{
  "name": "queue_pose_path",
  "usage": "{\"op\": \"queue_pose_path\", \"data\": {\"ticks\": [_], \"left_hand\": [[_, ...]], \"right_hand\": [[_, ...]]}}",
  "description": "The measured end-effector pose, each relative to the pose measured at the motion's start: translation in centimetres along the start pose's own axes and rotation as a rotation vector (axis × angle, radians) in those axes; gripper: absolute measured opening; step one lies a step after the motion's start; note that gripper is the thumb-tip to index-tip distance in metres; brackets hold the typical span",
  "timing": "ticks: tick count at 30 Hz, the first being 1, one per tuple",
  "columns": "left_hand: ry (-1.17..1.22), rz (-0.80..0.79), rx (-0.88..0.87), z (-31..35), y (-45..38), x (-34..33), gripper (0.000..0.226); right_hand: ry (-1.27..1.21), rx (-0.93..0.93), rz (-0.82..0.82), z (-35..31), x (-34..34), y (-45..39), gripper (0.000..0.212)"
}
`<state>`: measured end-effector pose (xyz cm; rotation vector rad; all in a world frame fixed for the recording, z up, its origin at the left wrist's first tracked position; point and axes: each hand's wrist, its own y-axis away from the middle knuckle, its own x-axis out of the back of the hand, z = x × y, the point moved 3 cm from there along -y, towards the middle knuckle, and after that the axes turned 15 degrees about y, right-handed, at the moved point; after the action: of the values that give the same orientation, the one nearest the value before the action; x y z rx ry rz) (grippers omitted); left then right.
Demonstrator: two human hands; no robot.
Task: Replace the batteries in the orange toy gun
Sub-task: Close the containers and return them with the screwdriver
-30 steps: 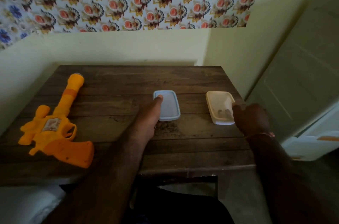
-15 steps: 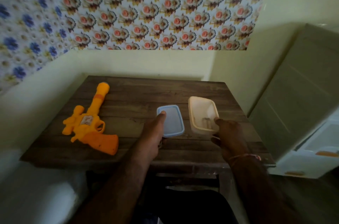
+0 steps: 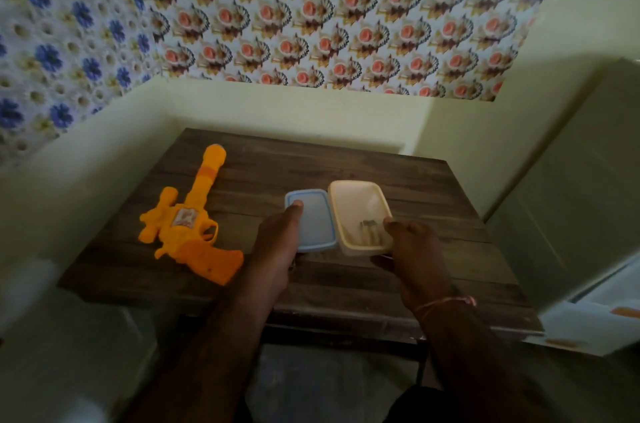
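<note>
The orange toy gun (image 3: 188, 226) lies on its side at the left of the dark wooden table (image 3: 346, 166), barrel pointing away from me. At the table's middle my left hand (image 3: 277, 246) grips a pale blue lid (image 3: 313, 221), thumb on top. Right beside the lid stands a cream rectangular tub (image 3: 353, 200) with a few small batteries (image 3: 369, 230) inside. My right hand (image 3: 412, 249) grips the tub's near right corner, thumb on the rim.
The table stands in a wall corner under patterned wallpaper. A pale green cabinet door (image 3: 571, 187) is close on the right, with a white and orange object (image 3: 595, 318) below it. A white blurred shape (image 3: 41, 336) sits at the lower left.
The tub has slid left until it sits against the blue lid, my right hand moving with it. The camera has pulled back and up, so the table looks smaller.
</note>
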<state>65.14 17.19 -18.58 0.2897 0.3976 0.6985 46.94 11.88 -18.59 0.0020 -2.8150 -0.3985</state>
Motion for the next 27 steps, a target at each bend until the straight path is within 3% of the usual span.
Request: {"op": "queue_pose_path", "data": {"ticks": [6, 9, 13, 16, 21, 25, 27], "left_hand": [[-0.061, 0.058, 0.052, 0.4, -7.5, -1.5, 0.043], [-0.015, 0.094, 0.081, 1.4, -10.5, -2.2, 0.045], [0.007, 0.115, 0.104, 4.9, -11.1, -4.1, 0.038], [0.014, 0.092, 0.11, 9.9, -10.0, -6.4, 0.029], [0.014, 0.079, 0.162, 17.2, -7.0, -10.3, 0.046], [-0.065, 0.021, 0.123, 23.0, -4.0, -14.9, 0.038], [-0.111, -0.008, 0.096, 25.5, -2.7, -18.1, 0.032]], "right_hand": [[0.144, 0.027, 0.058, -0.7, -3.7, -7.0, 0.027], [0.181, -0.008, 0.004, -1.7, -5.0, -9.9, 0.04], [0.134, -0.104, -0.055, -6.5, -5.0, -9.7, 0.018], [0.104, -0.153, -0.063, -11.4, -3.2, -9.4, 0.019], [0.066, -0.192, -0.04, -20.2, 0.7, -8.2, 0.029], [0.105, -0.083, 0.052, -27.3, 5.7, -6.6, 0.016], [0.121, -0.052, 0.089, -29.9, 8.7, -5.8, 0.02]]}}
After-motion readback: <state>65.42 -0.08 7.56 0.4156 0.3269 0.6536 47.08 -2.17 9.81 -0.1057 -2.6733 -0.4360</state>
